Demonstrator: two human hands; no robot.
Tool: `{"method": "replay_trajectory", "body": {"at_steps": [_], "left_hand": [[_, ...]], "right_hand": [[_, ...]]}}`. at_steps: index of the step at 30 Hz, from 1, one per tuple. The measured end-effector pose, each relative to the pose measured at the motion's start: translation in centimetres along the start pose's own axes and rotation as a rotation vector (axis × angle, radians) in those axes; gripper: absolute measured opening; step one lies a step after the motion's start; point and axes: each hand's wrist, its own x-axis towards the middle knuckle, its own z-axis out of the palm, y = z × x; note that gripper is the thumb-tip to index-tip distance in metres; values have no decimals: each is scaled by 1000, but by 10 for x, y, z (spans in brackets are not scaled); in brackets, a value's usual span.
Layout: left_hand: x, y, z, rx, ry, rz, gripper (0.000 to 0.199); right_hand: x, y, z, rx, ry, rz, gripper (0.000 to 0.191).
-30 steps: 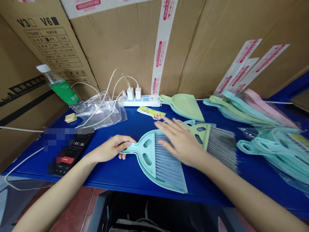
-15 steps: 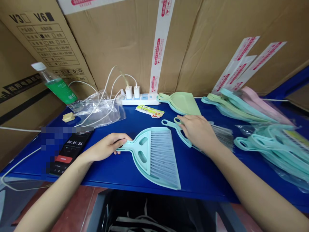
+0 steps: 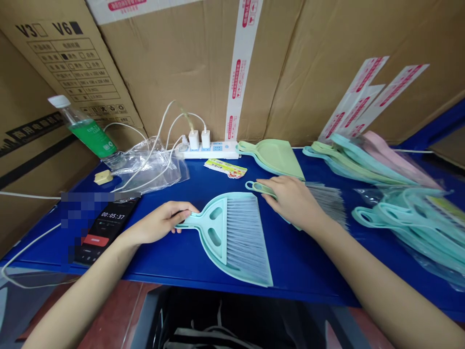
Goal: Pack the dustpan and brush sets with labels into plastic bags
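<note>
My left hand (image 3: 169,219) is closed around the handle end of a turquoise dustpan (image 3: 256,280). A matching brush (image 3: 219,228) with grey bristles lies nested in that pan, bristles to the right. Over the table to the right, my right hand (image 3: 292,201) is closed on a green hand brush (image 3: 264,188), whose handle end pokes out at the left. Beneath it the loop of a turquoise brush (image 3: 249,185) shows; my hand hides most of both. Grey bristles (image 3: 329,203) stick out beyond the wrist. Behind lies a green dustpan (image 3: 279,157) with a turquoise one under it.
Stacked turquoise sets (image 3: 417,218) and wrapped green, blue and pink ones (image 3: 363,155) lie at the right. A power strip (image 3: 214,150), paper label (image 3: 225,168), plastic bag (image 3: 156,167), bottle (image 3: 89,133) and phone (image 3: 103,232) occupy the back and left. Cardboard boxes (image 3: 189,63) wall the back.
My right hand has shifted slightly, and the green brush's handle now reaches further left, over the turquoise handle. The left hand and its dustpan set have stayed put.
</note>
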Motion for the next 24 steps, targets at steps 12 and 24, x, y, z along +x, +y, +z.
{"method": "replay_trajectory", "body": {"at_steps": [12, 24], "left_hand": [[-2, -1, -1, 161, 22, 40, 30], [-3, 1, 0, 194, 18, 45, 29]], "right_hand": [[-6, 17, -2, -102, 10, 115, 30], [4, -40, -1, 461, 126, -139, 23]]}}
